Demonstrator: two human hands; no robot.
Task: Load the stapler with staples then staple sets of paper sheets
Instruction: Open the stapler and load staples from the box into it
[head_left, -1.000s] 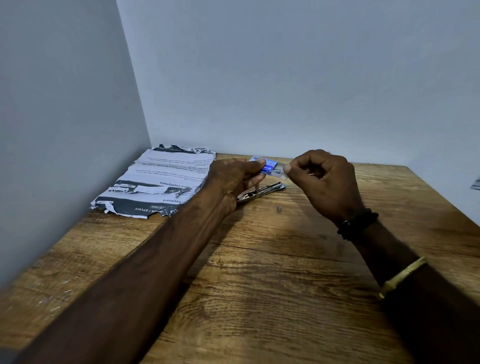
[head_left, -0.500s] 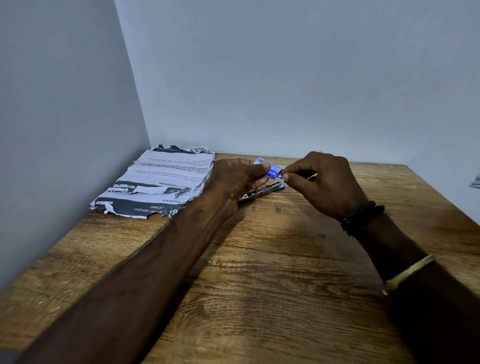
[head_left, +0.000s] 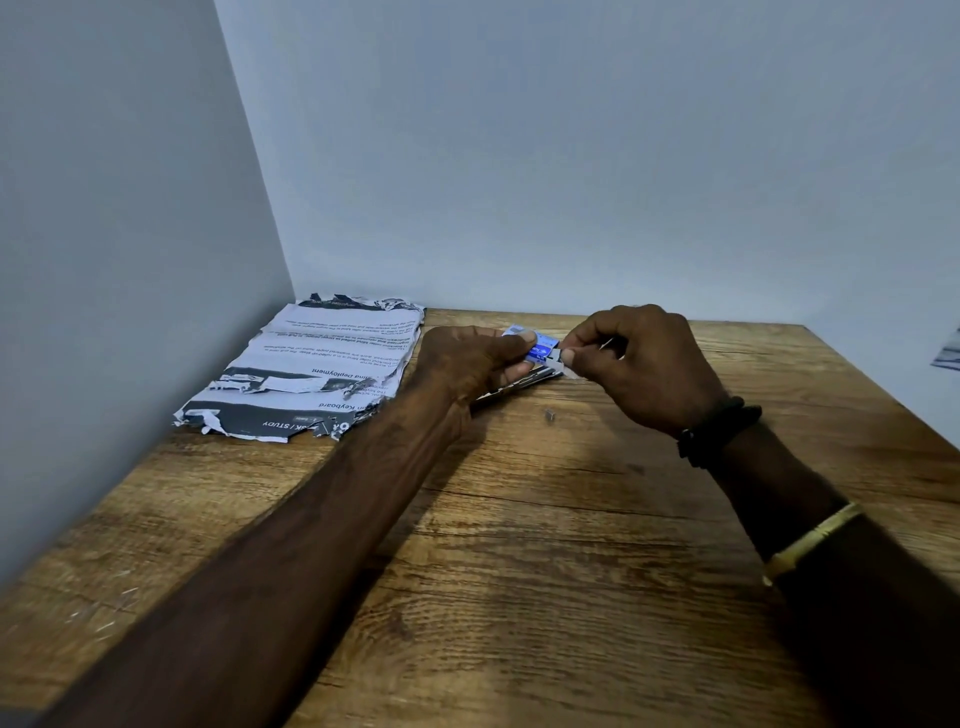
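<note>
Both hands meet just above the stapler (head_left: 524, 383): the left hand (head_left: 467, 366) grips a small blue staple box (head_left: 541, 349), and the right hand (head_left: 644, 364) pinches the box's pale end between thumb and forefinger. The stapler lies on the wooden table (head_left: 571, 571), with the paper sheets (head_left: 322, 358) just left of it. As I judge it, no staples are loaded yet and all the stapling is left to do.

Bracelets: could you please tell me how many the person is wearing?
2. A black bracelet sits at the right wrist, and a gold bangle farther up the same forearm. The left arm shows none, though its underside is hidden.
</note>
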